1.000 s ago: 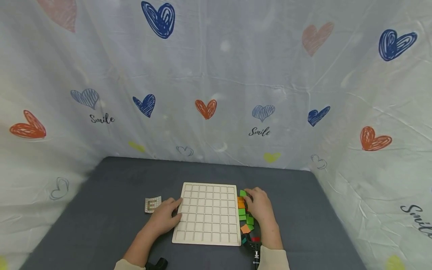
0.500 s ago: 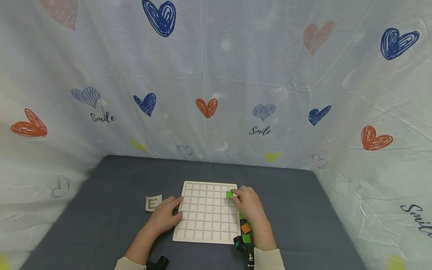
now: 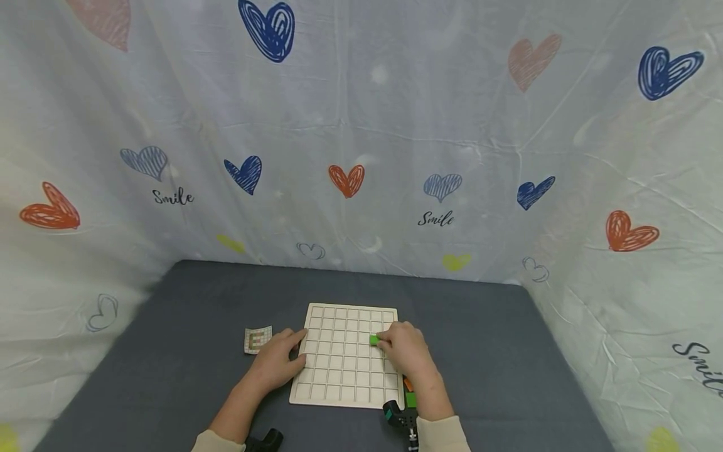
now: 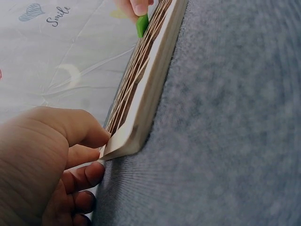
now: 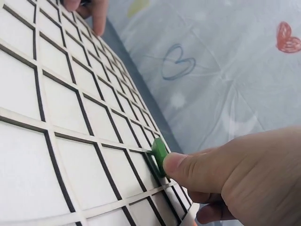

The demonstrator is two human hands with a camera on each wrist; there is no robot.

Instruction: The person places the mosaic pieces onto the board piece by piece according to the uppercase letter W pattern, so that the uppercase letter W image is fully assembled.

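Note:
A pale wooden board [image 3: 333, 364] with a raised grid of square compartments lies on the table. My right hand [image 3: 405, 348] pinches a green square tile [image 3: 374, 339] between thumb and fingers over the board's right part. In the right wrist view the green tile [image 5: 159, 153] stands tilted at a compartment's grid lines, its lower edge within the compartment. My left hand [image 3: 277, 361] rests on the board's left edge, thumb and forefinger set apart along it. The left wrist view shows its digits [image 4: 87, 132] touching the board near a corner, other fingers bent beneath.
A small card [image 3: 258, 340] with a printed grid pattern lies left of the board. Beside the board's right edge are a green piece [image 3: 410, 400] and an orange piece [image 3: 408, 384], partly hidden by my right arm. A heart-printed curtain [image 3: 361, 125] surrounds the dark grey table [image 3: 480, 351].
My right hand has picked up a green tile from the pieces on the right and carried it left, then slightly nearer, over the board. My left hand stays at the board's left edge.

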